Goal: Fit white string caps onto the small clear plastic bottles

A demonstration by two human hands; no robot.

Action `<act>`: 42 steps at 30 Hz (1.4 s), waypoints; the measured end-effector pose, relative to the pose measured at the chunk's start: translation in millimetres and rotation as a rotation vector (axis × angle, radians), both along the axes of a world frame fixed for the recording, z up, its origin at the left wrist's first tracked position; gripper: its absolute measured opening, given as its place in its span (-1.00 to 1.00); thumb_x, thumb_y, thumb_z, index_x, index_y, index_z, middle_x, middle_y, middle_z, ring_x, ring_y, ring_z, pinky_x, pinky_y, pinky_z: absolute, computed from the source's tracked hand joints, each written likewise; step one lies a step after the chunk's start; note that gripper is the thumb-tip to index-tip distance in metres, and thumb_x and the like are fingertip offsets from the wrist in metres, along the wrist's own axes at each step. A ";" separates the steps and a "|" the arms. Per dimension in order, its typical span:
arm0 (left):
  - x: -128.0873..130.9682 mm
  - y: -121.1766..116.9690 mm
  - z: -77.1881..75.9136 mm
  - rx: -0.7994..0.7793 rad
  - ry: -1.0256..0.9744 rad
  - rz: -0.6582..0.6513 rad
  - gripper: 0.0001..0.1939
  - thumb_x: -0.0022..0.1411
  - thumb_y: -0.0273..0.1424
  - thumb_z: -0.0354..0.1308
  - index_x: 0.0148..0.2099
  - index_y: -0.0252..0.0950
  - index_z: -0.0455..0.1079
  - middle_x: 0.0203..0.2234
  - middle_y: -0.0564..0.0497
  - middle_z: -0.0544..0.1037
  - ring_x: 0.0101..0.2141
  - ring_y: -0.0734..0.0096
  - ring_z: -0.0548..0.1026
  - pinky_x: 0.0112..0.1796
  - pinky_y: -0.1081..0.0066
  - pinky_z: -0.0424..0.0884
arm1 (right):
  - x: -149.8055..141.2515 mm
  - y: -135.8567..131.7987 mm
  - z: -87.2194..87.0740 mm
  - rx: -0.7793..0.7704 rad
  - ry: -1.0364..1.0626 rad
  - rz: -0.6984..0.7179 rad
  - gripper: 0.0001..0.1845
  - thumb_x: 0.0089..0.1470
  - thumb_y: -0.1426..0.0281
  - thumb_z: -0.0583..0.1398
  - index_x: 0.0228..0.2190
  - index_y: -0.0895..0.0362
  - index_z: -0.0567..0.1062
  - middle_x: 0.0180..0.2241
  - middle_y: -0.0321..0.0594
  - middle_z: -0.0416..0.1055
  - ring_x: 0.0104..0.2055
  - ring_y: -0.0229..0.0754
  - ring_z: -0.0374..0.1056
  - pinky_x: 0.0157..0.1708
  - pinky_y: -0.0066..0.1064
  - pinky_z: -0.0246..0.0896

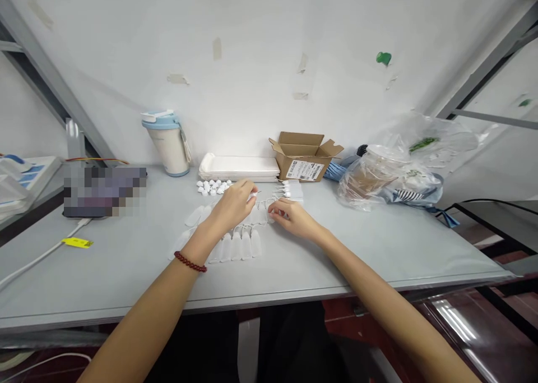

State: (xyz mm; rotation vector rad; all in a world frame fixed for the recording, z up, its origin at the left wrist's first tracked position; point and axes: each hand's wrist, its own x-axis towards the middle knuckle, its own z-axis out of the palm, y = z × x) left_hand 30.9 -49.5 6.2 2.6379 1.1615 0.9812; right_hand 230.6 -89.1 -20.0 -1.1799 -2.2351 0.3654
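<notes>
A dark red beaded bracelet (190, 262) circles the left wrist (197, 247).

Workshop-like place, grey workbench (399, 231), metal frame (42, 63), cardboard box (305, 167)

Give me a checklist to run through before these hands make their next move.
1. Left hand has a small white piece at its fingertips: ok.
2. Right hand has a firm grip: cannot tell; its fingers hide the contact.
3. Pile of white pieces uncovered: not ok; the left hand may block part of it.
4. Front row of pale strips lying side by side: ok.
5. Cardboard box open: ok, flaps spread.
6. Tumbler away from both hands: ok.
</notes>
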 end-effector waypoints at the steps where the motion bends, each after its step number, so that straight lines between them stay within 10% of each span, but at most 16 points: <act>1: 0.4 -0.6 0.3 0.000 0.001 -0.004 -0.87 0.16 -0.53 -0.02 -0.26 -0.32 0.32 -0.35 -0.07 0.46 -0.31 0.25 0.44 -0.28 0.29 0.33 | 0.1 0.1 -0.2 -0.017 0.004 0.001 -0.87 0.12 0.48 0.10 -0.34 0.17 0.47 -0.47 -0.27 0.32 -0.46 -0.31 0.19 -0.39 -0.48 0.08; 14: 1.8 -4.6 5.8 -0.125 -0.111 -0.006 -0.88 0.13 -0.44 0.05 -0.29 -0.28 0.40 -0.32 -0.06 0.54 -0.23 0.22 0.47 -0.19 0.26 0.37 | 3.3 2.3 -1.1 -0.123 -0.072 -0.067 -0.79 0.17 0.40 0.07 -0.30 0.14 0.51 -0.59 -0.31 0.36 -0.57 -0.34 0.15 -0.48 -0.50 -0.02; 29: 4.6 -13.0 20.9 -0.823 -0.765 0.054 -0.68 -0.16 -0.32 0.36 -0.30 -0.33 0.45 -0.40 0.00 0.56 -0.37 0.40 0.47 -0.19 0.30 0.38 | -4.4 -5.2 3.4 0.141 0.046 -0.089 -0.81 0.21 0.38 0.02 -0.26 0.11 0.42 -0.36 -0.20 0.48 -0.46 -0.28 0.28 -0.39 -0.47 0.12; 42: 7.6 -13.3 18.0 -0.900 -0.809 0.028 -0.71 -0.12 -0.35 0.35 -0.30 -0.35 0.45 -0.39 0.00 0.56 -0.35 0.44 0.47 -0.15 0.33 0.36 | -8.3 -10.2 7.4 0.118 0.014 0.035 -0.81 0.17 0.50 -0.02 -0.28 0.14 0.38 -0.35 -0.16 0.39 -0.38 -0.24 0.27 -0.37 -0.44 0.13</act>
